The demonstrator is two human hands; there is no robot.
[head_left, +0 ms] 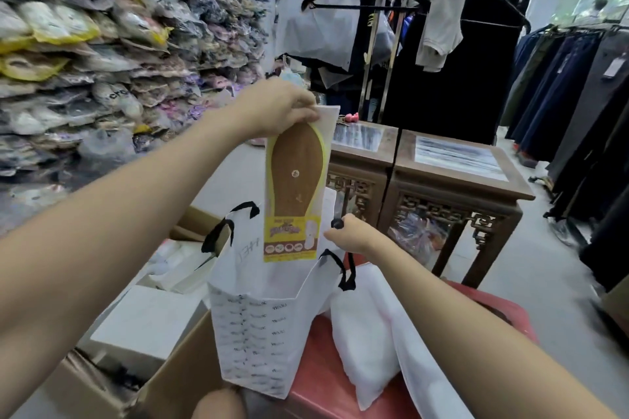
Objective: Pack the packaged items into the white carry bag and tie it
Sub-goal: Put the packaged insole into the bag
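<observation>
My left hand [275,109] pinches the top edge of a packaged insole [295,187], a brown sole shape on a yellow card in a clear sleeve. It hangs upright with its lower end just inside the mouth of the white carry bag [262,333]. The bag stands open on a red surface, with black ribbon handles and small grey print on its side. My right hand [354,235] grips the bag's far rim by a black handle, holding the mouth open. A white soft package [364,340] lies beside the bag on its right.
A red stool or table [326,398] carries the bag. An open cardboard box [163,384] with white boxes sits at lower left. Shelves of bagged footwear [102,61] fill the left. Two carved wooden tables [452,187] and clothes racks [561,95] stand behind.
</observation>
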